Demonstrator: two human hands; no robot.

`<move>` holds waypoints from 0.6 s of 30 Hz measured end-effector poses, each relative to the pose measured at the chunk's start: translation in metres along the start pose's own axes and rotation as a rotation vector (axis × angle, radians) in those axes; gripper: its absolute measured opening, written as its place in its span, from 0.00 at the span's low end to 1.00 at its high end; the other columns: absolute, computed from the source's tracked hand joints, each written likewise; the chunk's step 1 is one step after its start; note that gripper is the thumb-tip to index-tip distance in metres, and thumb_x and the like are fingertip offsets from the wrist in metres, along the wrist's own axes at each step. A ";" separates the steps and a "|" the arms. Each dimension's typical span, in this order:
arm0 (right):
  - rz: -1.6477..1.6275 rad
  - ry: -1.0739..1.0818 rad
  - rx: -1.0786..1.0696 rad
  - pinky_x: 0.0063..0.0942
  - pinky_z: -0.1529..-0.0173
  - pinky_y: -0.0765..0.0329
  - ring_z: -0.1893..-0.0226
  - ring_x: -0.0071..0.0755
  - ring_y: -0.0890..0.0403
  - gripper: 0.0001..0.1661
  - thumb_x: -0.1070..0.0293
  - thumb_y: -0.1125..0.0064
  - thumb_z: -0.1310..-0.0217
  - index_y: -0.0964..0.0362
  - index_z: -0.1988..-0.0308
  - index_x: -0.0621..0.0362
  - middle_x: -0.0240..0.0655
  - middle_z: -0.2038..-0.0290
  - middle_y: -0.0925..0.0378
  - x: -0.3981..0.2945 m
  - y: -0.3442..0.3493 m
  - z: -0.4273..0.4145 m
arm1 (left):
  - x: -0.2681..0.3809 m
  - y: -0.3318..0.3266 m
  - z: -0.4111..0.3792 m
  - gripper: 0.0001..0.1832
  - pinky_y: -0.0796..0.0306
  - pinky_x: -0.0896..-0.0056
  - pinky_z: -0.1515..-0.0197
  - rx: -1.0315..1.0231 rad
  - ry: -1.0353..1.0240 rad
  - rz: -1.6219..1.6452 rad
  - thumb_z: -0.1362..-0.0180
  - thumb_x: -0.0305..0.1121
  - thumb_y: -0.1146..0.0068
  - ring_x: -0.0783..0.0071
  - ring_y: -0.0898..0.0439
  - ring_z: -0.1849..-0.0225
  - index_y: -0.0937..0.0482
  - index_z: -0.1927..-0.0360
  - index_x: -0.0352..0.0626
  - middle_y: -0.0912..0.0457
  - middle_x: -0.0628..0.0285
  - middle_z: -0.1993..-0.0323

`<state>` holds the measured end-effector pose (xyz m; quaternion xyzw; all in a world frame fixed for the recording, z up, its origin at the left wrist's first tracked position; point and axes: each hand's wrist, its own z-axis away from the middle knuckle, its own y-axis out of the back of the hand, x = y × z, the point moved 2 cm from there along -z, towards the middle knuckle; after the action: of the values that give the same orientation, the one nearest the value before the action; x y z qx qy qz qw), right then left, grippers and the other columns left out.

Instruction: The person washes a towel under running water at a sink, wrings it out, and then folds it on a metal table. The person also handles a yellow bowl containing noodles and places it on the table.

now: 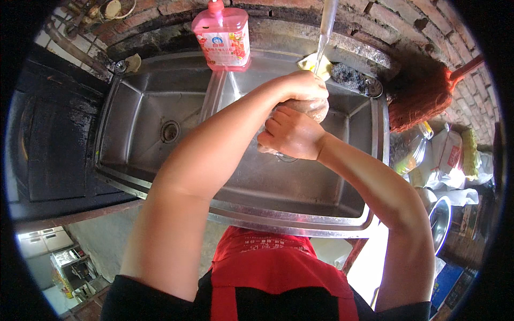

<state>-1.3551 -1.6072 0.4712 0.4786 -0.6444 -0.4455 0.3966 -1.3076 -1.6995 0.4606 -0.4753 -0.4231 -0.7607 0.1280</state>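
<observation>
Both hands are over the right basin of a steel double sink [281, 200]. A wet, brownish, rounded thing [311, 108] lies between them; what it is I cannot tell. My left hand [307, 86] bends over its far end, right beneath a thin stream of water [320, 54] from the tap pipe [328, 20]. Closer to me, my right hand [295, 132] is curled around the near part, knuckles up. A pale, wet bit of it [267, 150] pokes out below the right fingers. Most of the thing is covered by my hands.
A pink dish-soap pump bottle [223, 44] stands at the sink's back rim. Behind the right basin lie a yellowish sponge-like piece [311, 64], dark steel wool [347, 76] and a metal strainer [373, 87]. A red-bristled broom head [425, 100] and plastic bags [445, 154] are to the right.
</observation>
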 end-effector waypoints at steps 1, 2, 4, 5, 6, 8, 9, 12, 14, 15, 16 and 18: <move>-0.006 -0.016 -0.017 0.27 0.60 0.31 0.67 0.34 0.29 0.07 0.63 0.50 0.64 0.35 0.79 0.52 0.31 0.76 0.31 0.000 -0.003 -0.001 | 0.001 -0.001 -0.003 0.12 0.36 0.75 0.65 0.005 -0.025 -0.079 0.54 0.39 0.53 0.78 0.29 0.71 0.25 0.73 0.41 0.25 0.61 0.74; -0.013 -0.032 -0.035 0.27 0.59 0.32 0.66 0.34 0.29 0.08 0.63 0.51 0.63 0.34 0.77 0.52 0.31 0.74 0.30 -0.001 -0.007 -0.002 | 0.001 -0.004 -0.004 0.12 0.36 0.73 0.65 0.002 -0.013 -0.078 0.54 0.39 0.53 0.76 0.28 0.71 0.25 0.73 0.41 0.24 0.60 0.74; -0.064 -0.078 -0.163 0.32 0.55 0.35 0.61 0.37 0.29 0.12 0.63 0.53 0.56 0.31 0.68 0.54 0.37 0.65 0.28 0.001 -0.019 -0.001 | 0.002 -0.009 -0.006 0.14 0.35 0.71 0.65 -0.003 0.009 -0.081 0.53 0.41 0.55 0.71 0.27 0.71 0.25 0.73 0.41 0.24 0.56 0.73; -0.131 -0.111 -0.096 0.32 0.54 0.35 0.60 0.38 0.30 0.13 0.63 0.54 0.54 0.31 0.67 0.55 0.38 0.64 0.29 0.000 -0.022 -0.001 | 0.004 -0.013 -0.007 0.14 0.35 0.69 0.65 -0.039 0.001 -0.143 0.52 0.41 0.55 0.68 0.27 0.71 0.25 0.73 0.41 0.24 0.56 0.73; -0.198 -0.142 -0.031 0.32 0.54 0.36 0.60 0.39 0.30 0.13 0.63 0.55 0.53 0.31 0.66 0.56 0.40 0.63 0.29 -0.003 -0.024 -0.002 | 0.006 -0.018 -0.008 0.15 0.35 0.68 0.66 -0.073 -0.006 -0.204 0.52 0.42 0.55 0.65 0.26 0.71 0.25 0.73 0.41 0.24 0.55 0.74; -0.462 -0.278 -0.186 0.32 0.52 0.39 0.57 0.40 0.32 0.15 0.64 0.58 0.49 0.33 0.62 0.60 0.43 0.59 0.31 -0.007 -0.032 -0.007 | 0.010 -0.029 -0.007 0.17 0.34 0.63 0.67 -0.130 -0.012 -0.301 0.51 0.45 0.56 0.60 0.26 0.71 0.25 0.74 0.41 0.24 0.53 0.74; -0.764 -0.526 -0.308 0.31 0.51 0.41 0.55 0.38 0.33 0.17 0.63 0.59 0.48 0.34 0.60 0.61 0.42 0.57 0.32 -0.006 -0.028 -0.009 | 0.011 -0.038 -0.009 0.17 0.34 0.62 0.69 -0.168 0.015 -0.330 0.51 0.45 0.57 0.58 0.26 0.72 0.25 0.75 0.40 0.25 0.51 0.75; -0.711 -0.505 -0.257 0.30 0.50 0.40 0.55 0.39 0.32 0.15 0.68 0.62 0.48 0.31 0.62 0.57 0.42 0.59 0.31 -0.012 -0.070 0.013 | 0.004 -0.072 -0.016 0.18 0.34 0.59 0.68 -0.115 0.049 -0.450 0.49 0.45 0.59 0.54 0.26 0.71 0.25 0.75 0.41 0.25 0.51 0.75; -0.701 -0.571 -0.379 0.30 0.50 0.39 0.56 0.38 0.32 0.14 0.66 0.61 0.48 0.31 0.63 0.56 0.40 0.60 0.30 -0.023 -0.049 0.018 | -0.013 -0.088 -0.014 0.18 0.34 0.60 0.69 -0.056 0.067 -0.428 0.49 0.45 0.59 0.55 0.26 0.72 0.25 0.75 0.41 0.25 0.52 0.76; -0.716 -0.572 -0.379 0.30 0.50 0.39 0.56 0.38 0.32 0.15 0.65 0.60 0.48 0.31 0.63 0.56 0.40 0.60 0.30 -0.028 -0.050 0.026 | -0.017 -0.099 -0.016 0.18 0.34 0.61 0.69 -0.048 0.098 -0.410 0.49 0.45 0.59 0.56 0.26 0.73 0.25 0.75 0.40 0.25 0.52 0.76; -0.731 -0.576 -0.378 0.30 0.51 0.39 0.56 0.38 0.32 0.15 0.63 0.60 0.48 0.31 0.63 0.56 0.39 0.60 0.30 -0.034 -0.051 0.034 | -0.013 -0.103 -0.013 0.18 0.34 0.64 0.70 -0.106 0.128 -0.267 0.49 0.45 0.58 0.61 0.26 0.75 0.25 0.76 0.39 0.25 0.53 0.77; -0.799 -0.473 -0.267 0.32 0.50 0.40 0.55 0.40 0.33 0.17 0.60 0.61 0.47 0.32 0.61 0.57 0.40 0.59 0.31 -0.046 -0.078 0.051 | -0.019 -0.115 -0.012 0.16 0.34 0.72 0.72 -0.187 0.292 0.067 0.49 0.43 0.52 0.73 0.28 0.77 0.26 0.76 0.39 0.24 0.60 0.79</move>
<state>-1.3718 -1.5643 0.3788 0.5191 -0.4199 -0.7384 0.0950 -1.3739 -1.6420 0.3825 -0.3834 -0.3113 -0.8530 0.1687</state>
